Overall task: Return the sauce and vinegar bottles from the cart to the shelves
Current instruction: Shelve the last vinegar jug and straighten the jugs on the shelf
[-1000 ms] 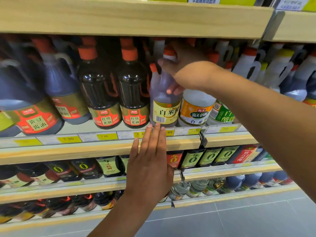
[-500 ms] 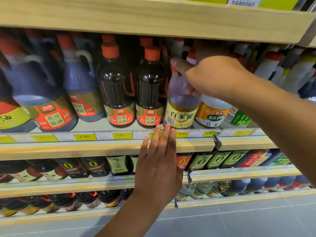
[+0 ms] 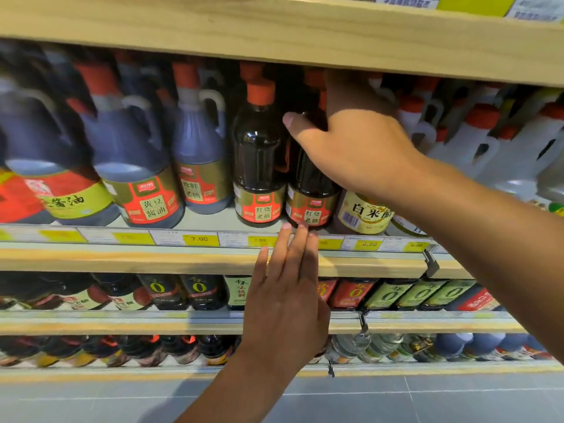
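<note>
On the middle shelf stands a clear white rice vinegar bottle with a yellow label. My right hand reaches in under the upper shelf and wraps over its upper part, hiding its neck and cap. The thumb lies across the shoulder of a dark soy sauce bottle just to the left. A second dark bottle with an orange cap stands beside that one. My left hand is flat with fingers straight, its fingertips at the price rail below the dark bottles, holding nothing. The cart is out of view.
Large soy sauce jugs with handles fill the shelf's left side, and white vinegar jugs fill the right. The upper shelf board hangs low over the bottle caps. Small bottles line the two lower shelves. Grey floor tiles lie below.
The view has shifted left and closer. My right hand stays on the vinegar bottle, and its thumb now crosses the neighbouring dark bottle. My left hand stays at the price rail.
</note>
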